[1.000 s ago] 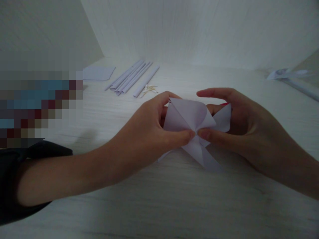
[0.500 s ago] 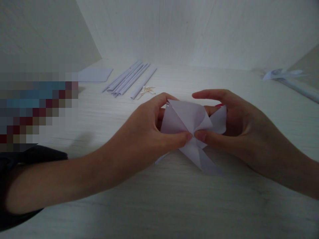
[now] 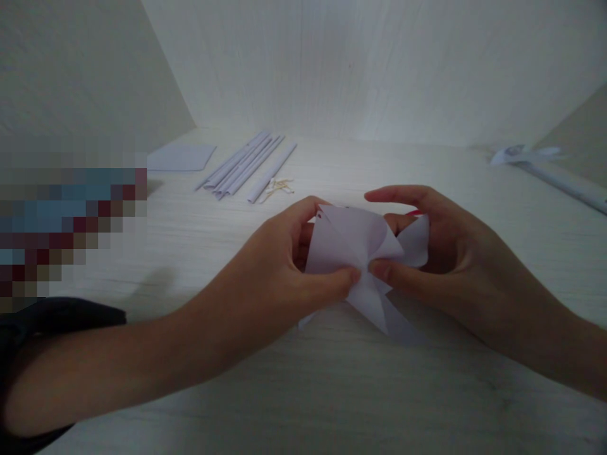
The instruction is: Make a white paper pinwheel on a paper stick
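Note:
A white paper pinwheel (image 3: 351, 234) is held between both hands just above the table, its folded blades meeting at the centre. My left hand (image 3: 294, 265) grips its left side, with the thumb pressed near the centre and the fingers curled behind. From the right, my right hand (image 3: 441, 253) pinches it, thumb tip close to the centre, while its index finger is raised off the paper. A bit of red shows by the right-hand fingers; what it is I cannot make out. The pinwheel's back is hidden.
Several rolled paper tubes (image 3: 246, 164) lie at the back left, with a small pile of cotton swabs (image 3: 279, 186) beside them. A flat paper sheet (image 3: 183, 157) lies farther left. At the far right rests another paper pinwheel on a stick (image 3: 559, 177). A blurred-out patch covers the left edge.
The whole view has shifted, so everything sits slightly lower. My left thumb has drawn back a little from the pinwheel's centre; both hands still hold it.

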A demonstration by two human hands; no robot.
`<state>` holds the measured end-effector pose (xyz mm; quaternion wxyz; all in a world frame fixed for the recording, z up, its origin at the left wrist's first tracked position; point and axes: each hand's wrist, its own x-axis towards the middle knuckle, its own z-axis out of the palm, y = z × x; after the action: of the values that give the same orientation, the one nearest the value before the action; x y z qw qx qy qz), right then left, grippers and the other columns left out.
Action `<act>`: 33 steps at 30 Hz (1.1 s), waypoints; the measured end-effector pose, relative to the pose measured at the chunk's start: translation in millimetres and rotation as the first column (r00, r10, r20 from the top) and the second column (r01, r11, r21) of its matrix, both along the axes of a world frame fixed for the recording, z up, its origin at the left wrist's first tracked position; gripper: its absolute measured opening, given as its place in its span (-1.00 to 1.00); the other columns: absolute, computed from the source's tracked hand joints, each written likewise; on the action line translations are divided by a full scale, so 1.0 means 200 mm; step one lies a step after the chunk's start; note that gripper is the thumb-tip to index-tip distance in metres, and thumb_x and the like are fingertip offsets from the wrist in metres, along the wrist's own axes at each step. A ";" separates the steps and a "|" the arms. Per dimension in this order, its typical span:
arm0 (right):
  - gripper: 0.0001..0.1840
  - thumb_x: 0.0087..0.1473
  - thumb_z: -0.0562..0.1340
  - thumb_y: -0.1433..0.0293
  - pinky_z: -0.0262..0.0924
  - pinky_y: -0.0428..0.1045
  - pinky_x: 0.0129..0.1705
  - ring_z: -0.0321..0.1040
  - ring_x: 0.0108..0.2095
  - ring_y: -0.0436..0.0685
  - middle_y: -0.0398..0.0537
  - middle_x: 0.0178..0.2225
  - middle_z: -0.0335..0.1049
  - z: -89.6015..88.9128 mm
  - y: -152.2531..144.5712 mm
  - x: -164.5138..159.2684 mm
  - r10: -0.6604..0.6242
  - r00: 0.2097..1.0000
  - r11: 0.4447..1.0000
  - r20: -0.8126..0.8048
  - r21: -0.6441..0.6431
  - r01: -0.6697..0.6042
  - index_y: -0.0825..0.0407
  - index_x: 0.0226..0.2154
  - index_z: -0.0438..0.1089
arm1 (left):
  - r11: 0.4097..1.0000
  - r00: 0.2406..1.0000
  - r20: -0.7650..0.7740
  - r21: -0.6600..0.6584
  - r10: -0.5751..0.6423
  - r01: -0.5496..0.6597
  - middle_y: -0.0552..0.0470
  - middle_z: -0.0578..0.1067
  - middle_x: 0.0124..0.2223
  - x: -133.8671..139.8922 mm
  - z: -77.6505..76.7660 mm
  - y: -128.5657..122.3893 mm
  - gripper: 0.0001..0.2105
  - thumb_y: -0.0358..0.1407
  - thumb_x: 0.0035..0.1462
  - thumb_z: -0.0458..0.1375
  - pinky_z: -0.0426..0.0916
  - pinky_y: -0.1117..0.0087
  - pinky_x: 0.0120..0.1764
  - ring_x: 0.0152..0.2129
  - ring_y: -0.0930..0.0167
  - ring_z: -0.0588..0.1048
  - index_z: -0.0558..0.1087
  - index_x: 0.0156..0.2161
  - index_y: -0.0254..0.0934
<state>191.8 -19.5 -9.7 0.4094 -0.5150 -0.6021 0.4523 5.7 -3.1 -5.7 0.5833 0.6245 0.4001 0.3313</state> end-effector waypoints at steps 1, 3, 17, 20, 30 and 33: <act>-0.43 -0.15 0.36 0.44 0.24 -0.14 -0.68 0.42 -0.51 0.05 -0.20 -0.33 0.42 0.00 0.00 0.00 -0.011 1.000 1.000 -0.009 -0.001 0.011 -0.23 -0.06 0.26 | 1.000 1.000 0.018 -0.010 -0.010 0.010 0.22 0.57 -0.30 0.00 0.00 0.00 -0.79 -0.41 -0.02 0.20 0.43 0.51 -0.38 -0.35 0.40 0.57 0.40 -0.22 -0.14; -0.43 -0.17 0.35 0.46 0.22 -0.15 -0.70 0.40 -0.53 0.03 -0.20 -0.34 0.40 0.00 0.00 0.00 -0.028 0.999 1.000 -0.018 0.000 0.028 -0.21 -0.07 0.27 | 0.999 0.998 0.053 -0.029 -0.026 0.027 0.20 0.58 -0.26 0.01 0.01 0.00 -0.78 -0.44 -0.01 0.18 0.44 0.50 -0.36 -0.34 0.41 0.57 0.41 -0.21 -0.14; -0.50 -0.21 0.37 0.38 0.18 -0.15 -0.73 0.37 -0.58 0.03 -0.21 -0.44 0.38 0.03 0.02 0.02 -0.178 0.984 0.984 -0.009 0.010 0.178 -0.17 -0.14 0.33 | 0.991 0.985 0.172 -0.134 0.001 0.022 0.18 0.59 -0.32 0.02 0.03 0.01 -0.74 -0.55 -0.08 0.08 0.36 0.57 -0.37 -0.40 0.50 0.54 0.42 -0.28 -0.20; -0.51 -0.21 0.36 0.37 0.20 -0.13 -0.71 0.37 -0.58 0.04 -0.23 -0.46 0.39 0.02 0.02 0.04 -0.195 0.981 0.981 -0.014 0.014 0.196 -0.19 -0.15 0.33 | 0.984 0.985 0.171 -0.169 -0.016 0.046 0.16 0.60 -0.33 0.01 0.02 0.02 -0.74 -0.49 -0.05 0.10 0.40 0.49 -0.31 -0.34 0.41 0.57 0.44 -0.23 -0.16; -0.54 -0.15 0.34 0.33 0.24 -0.14 -0.67 0.39 -0.56 0.05 -0.22 -0.45 0.45 0.01 0.03 0.05 -0.199 0.980 0.980 0.016 0.020 0.199 -0.17 -0.12 0.31 | 0.988 0.985 0.168 -0.152 0.046 -0.020 0.18 0.60 -0.37 -0.01 -0.01 0.02 -0.80 -0.44 0.07 0.10 0.38 0.58 -0.30 -0.37 0.49 0.56 0.49 -0.24 -0.14; -0.55 -0.12 0.34 0.33 0.27 -0.14 -0.64 0.42 -0.53 0.05 -0.21 -0.41 0.46 0.01 0.02 0.04 -0.197 0.980 0.980 0.036 0.022 0.196 -0.17 -0.11 0.31 | 0.993 0.983 0.162 -0.093 0.083 -0.069 0.21 0.59 -0.33 -0.01 0.00 0.02 -0.88 -0.35 0.14 0.13 0.38 0.59 -0.32 -0.45 0.55 0.52 0.52 -0.30 -0.14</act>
<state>200.5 -16.1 -7.9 0.4454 -0.5765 -0.5602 0.3942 3.9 0.2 -6.7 0.6279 0.5532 0.3879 0.3863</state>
